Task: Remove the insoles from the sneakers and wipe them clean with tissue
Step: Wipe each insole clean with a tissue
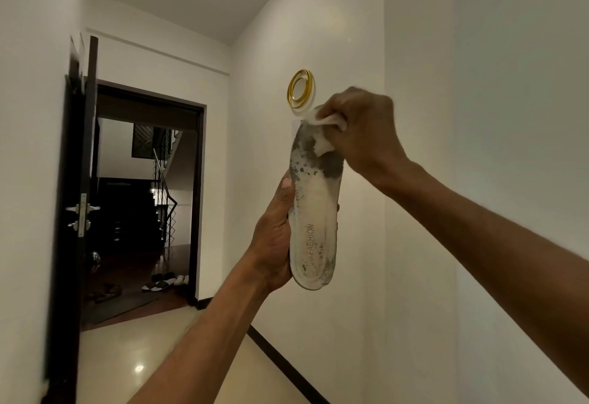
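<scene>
I hold a worn white insole (314, 212) upright in front of me, toe end up, with dark grey patches on its upper half and the word FASHION near the heel. My left hand (274, 237) grips its lower half from the left, thumb along the edge. My right hand (360, 129) clutches a crumpled white tissue (325, 131) and presses it against the toe end. The sneakers are out of sight.
A white wall with a gold oval ornament (299, 88) stands right behind the insole. To the left, a dark door (79, 180) hangs open onto a dim landing with stairs and several shoes (164, 282) on the floor. Glossy cream floor tiles (143, 355) lie below.
</scene>
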